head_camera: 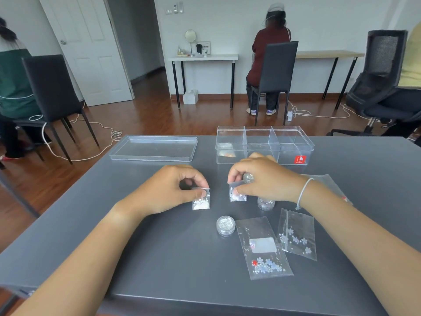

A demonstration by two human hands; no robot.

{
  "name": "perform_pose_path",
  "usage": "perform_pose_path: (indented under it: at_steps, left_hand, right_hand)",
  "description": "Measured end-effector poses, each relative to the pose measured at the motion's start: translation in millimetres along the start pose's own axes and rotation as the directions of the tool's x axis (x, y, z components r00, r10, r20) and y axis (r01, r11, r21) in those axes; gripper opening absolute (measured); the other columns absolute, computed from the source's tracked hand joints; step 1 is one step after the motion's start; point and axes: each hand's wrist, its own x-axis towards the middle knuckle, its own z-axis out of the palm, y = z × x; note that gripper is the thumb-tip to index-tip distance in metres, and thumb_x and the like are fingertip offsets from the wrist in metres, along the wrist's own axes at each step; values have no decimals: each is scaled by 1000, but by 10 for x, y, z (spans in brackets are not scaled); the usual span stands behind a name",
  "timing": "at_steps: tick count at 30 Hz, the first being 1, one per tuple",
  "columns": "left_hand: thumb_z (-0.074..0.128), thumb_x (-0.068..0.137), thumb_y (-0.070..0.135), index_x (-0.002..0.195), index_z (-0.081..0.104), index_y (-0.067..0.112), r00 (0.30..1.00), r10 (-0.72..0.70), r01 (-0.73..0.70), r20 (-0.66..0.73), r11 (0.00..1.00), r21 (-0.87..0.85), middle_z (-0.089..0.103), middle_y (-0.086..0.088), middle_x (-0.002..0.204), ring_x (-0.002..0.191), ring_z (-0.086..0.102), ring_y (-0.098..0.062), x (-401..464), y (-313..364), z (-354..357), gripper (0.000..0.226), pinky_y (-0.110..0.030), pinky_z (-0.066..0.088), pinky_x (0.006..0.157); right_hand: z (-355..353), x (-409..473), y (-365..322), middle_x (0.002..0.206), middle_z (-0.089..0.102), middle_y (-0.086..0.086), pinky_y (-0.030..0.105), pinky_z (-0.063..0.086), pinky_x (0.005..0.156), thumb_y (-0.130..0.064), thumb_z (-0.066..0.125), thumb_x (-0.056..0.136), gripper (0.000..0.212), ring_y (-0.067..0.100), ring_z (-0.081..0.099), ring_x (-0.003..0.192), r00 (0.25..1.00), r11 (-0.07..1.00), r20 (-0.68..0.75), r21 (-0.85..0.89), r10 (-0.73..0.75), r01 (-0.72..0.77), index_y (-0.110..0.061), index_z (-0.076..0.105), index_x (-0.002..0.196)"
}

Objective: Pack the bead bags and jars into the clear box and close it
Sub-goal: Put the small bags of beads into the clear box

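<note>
Pinching one small bead bag [201, 200] with my left hand [169, 190] and another [237, 194] with my right hand [262, 179], both upright, near the clear box [264, 144].

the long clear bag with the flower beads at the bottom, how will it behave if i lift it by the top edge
The long clear bag looks like thin film, so it will probably hang floppy. Its flower beads sit at one end, so that end likely swings down. The glossy plastic may slip in the hands.

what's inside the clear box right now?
The clear box looks nearly empty: only a small orange-white glint low in its left compartment, too unclear to identify. The right hand covers the lower middle compartment. Its lid lies alongside.
</note>
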Motion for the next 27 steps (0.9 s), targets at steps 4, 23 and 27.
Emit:
perform_pose_path:
  at_steps: [4,23,27]
  left_hand:
    - [71,76,20,75,68,30,994,12,-21,-108,996,-82,69,17,76,68,57,-2,31,30,10,11,-9,43,67]
    - [57,86,14,94,68,18,978,-73,38,-195,983,-179,65,12,81,67,57,12,1256,314,-122,14,-3,41,68]
    - [57,85,11,100,63,20,982,-129,107,-136,982,-153,64,4,86,84,57,-7,1388,257,-33,19,-15,40,79]
  right_hand:
    - [-61,-2,22,76,56,-14,27,31,78,-20,63,79,14,4,47,72,994,995,-105,100,8,3,-30,54,81]
    - [-287,16,194,59,46,-12,12,33,48,-15,67,76,21,10,43,52,806,940,-563,341,182,26,-23,50,69]
    - [-297,14,220,47,50,-15,6,34,47,-14,68,76,13,6,42,48,787,929,-581,369,209,25,-19,56,73]
